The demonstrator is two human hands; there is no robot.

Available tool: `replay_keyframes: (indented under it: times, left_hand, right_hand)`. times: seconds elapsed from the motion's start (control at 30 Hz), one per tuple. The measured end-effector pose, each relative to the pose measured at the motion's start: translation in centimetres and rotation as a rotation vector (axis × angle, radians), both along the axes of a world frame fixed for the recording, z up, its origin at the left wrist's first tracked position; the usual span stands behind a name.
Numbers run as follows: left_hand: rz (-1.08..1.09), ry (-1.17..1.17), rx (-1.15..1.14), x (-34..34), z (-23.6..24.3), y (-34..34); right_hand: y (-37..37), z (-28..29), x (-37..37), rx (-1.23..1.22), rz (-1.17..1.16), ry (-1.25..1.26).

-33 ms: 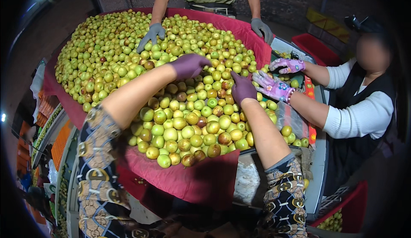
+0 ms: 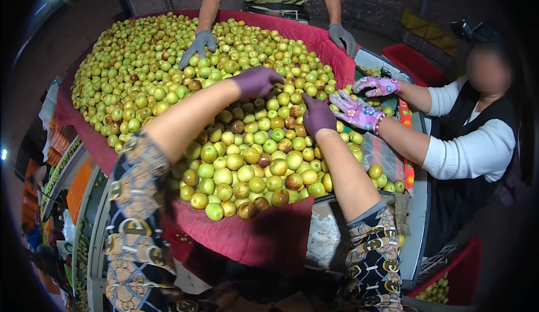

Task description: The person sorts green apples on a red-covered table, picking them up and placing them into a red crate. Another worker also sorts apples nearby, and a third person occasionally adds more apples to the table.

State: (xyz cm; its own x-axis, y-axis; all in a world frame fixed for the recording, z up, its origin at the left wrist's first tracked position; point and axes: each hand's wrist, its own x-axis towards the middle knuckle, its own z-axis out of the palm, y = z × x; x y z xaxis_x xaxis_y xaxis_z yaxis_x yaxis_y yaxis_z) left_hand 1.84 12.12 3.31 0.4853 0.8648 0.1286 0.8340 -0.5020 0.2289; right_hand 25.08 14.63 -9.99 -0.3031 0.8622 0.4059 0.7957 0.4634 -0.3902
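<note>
Red cloth (image 2: 241, 233) spreads beneath the heaped green fruit (image 2: 246, 173), probably cushioning it, while over the cloth's right half the person's left hand (image 2: 259, 82) curls and right hand (image 2: 319, 115) dips, any grip impossible to tell.

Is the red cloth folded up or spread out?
Spread out: the red cloth shows past the heaped fruit along its far, left and near sides. The part beneath is hidden.

l hand (image 2: 257, 82) slightly further r & fwd over fruit (image 2: 237, 127)
</note>
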Motion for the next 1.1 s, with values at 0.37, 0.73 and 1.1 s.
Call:
replay_keyframes:
  times: [0.37, 0.73, 1.1]
  left_hand:
    - [0.357, 0.569, -0.319, 7.2, -4.7, 12.2]
    - [0.317, 0.374, -0.043, 3.6, -2.0, 5.1]
    - [0.525, -0.409, 0.055, -5.7, 3.1, -12.9]
  right_hand:
    - [-0.5, 0.6, 0.4, -0.091, -0.026, -0.020]
    - [-0.5, 1.4, 0.7, -0.122, -0.050, -0.039]
    - [-0.4, 1.6, 0.1, 0.379, 0.265, 0.239]
